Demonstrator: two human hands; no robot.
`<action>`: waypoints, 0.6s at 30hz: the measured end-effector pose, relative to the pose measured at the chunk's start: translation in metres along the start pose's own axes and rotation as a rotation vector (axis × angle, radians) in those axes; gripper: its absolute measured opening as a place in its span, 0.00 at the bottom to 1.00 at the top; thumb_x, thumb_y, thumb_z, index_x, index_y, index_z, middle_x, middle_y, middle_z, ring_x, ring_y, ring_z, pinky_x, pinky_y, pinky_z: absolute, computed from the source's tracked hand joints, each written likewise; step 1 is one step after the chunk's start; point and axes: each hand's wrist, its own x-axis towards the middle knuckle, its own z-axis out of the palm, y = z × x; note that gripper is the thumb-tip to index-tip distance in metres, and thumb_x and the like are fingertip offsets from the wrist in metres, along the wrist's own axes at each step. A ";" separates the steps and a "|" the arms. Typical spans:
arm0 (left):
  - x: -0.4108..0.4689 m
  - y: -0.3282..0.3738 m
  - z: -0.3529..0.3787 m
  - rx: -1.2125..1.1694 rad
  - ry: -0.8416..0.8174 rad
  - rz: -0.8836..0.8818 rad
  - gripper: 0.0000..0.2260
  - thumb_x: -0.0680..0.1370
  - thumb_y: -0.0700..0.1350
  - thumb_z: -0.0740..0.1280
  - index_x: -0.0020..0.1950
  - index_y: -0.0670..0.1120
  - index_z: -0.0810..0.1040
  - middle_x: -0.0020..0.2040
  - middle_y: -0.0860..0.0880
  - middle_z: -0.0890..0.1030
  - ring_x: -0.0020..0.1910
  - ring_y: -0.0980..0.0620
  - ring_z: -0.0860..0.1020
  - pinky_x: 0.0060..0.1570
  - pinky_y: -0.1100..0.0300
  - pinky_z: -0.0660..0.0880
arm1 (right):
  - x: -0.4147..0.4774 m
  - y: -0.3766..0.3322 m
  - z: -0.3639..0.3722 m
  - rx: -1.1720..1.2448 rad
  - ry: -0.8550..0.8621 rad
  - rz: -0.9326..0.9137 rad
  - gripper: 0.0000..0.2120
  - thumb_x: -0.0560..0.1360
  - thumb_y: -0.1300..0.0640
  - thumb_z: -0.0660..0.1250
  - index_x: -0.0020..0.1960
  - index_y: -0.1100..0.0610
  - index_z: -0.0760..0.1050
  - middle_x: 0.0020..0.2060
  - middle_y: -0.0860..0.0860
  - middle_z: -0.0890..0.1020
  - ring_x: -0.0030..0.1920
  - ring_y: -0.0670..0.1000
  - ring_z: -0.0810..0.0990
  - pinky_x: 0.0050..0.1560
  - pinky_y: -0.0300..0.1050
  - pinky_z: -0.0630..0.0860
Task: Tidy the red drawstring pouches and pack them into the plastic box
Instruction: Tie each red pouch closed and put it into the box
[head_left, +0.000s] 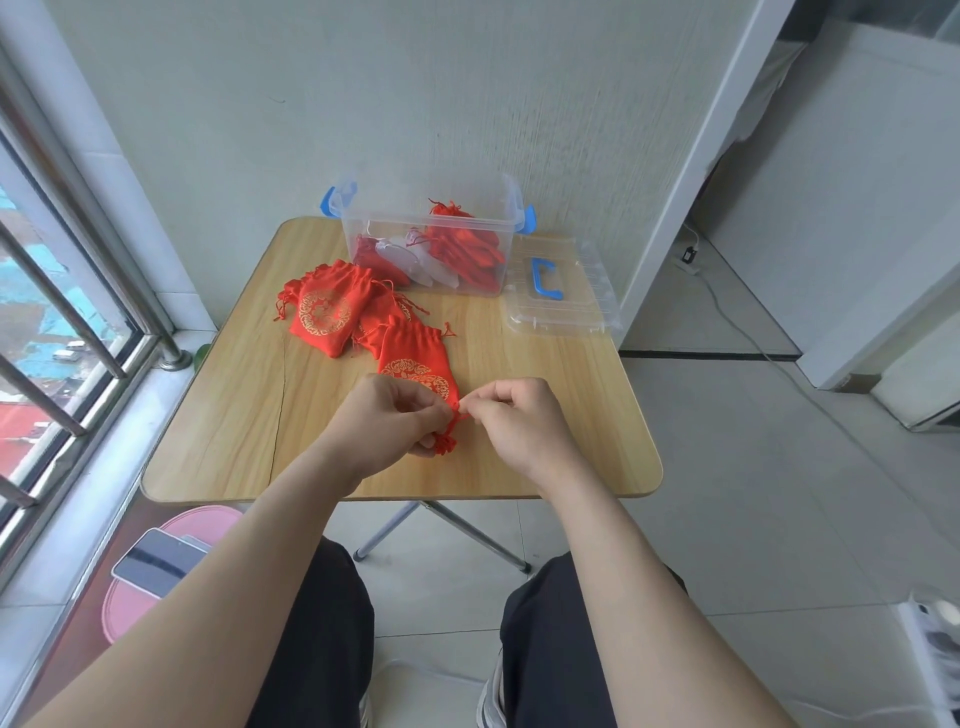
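A: Grips first: the left hand (387, 418)?
B: Grip narrow, fingers curled round a small red wad (445, 445) of cloth. Little of it shows under the fingers.
A: And the right hand (519, 423)?
B: Thumb and forefinger pinch a red drawstring (460, 411) at the wad's top. Hands close together, just over the near middle of the tabletop (234, 415).
A: Beyond the hands?
B: One flat pouch (415, 358), gold roundel up, gathered mouth pointing away. Its near end meets the fingers. Cannot tell whether the wad belongs to it.
A: Further out?
B: A pile of pouches (322, 312), far left, overlapping, cords trailing. Behind it, at the tabletop's far edge, the clear plastic box (363, 228), open, blue clips at both ends. Packed pouches (467, 249) stacked in its right half; pale see-through pieces left of them, unclear what.
A: Lid?
B: Clear lid (571, 312), blue handle (546, 279), flat on the tabletop just right of the box.
A: Off the tabletop?
B: Phone (156, 564) on a pink stool (130, 608), lower left, by the window.
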 end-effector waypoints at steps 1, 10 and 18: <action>0.000 0.000 0.000 0.010 0.010 -0.002 0.06 0.80 0.41 0.75 0.44 0.43 0.89 0.41 0.42 0.87 0.38 0.49 0.86 0.47 0.51 0.87 | 0.000 0.000 -0.001 -0.025 0.001 -0.010 0.09 0.79 0.57 0.69 0.46 0.49 0.88 0.44 0.47 0.88 0.48 0.50 0.85 0.48 0.46 0.81; -0.001 -0.004 0.000 0.129 0.004 0.012 0.06 0.78 0.40 0.74 0.42 0.43 0.88 0.36 0.46 0.87 0.37 0.48 0.87 0.48 0.50 0.86 | -0.006 -0.002 -0.003 -0.081 0.039 -0.185 0.13 0.77 0.64 0.66 0.49 0.47 0.84 0.35 0.45 0.87 0.39 0.42 0.84 0.38 0.31 0.74; -0.005 -0.004 0.003 0.527 -0.139 0.239 0.10 0.79 0.43 0.73 0.39 0.54 0.86 0.35 0.59 0.85 0.35 0.60 0.81 0.39 0.70 0.72 | 0.000 0.003 -0.001 -0.009 0.034 -0.180 0.06 0.80 0.58 0.70 0.49 0.48 0.84 0.39 0.47 0.87 0.43 0.42 0.85 0.43 0.31 0.76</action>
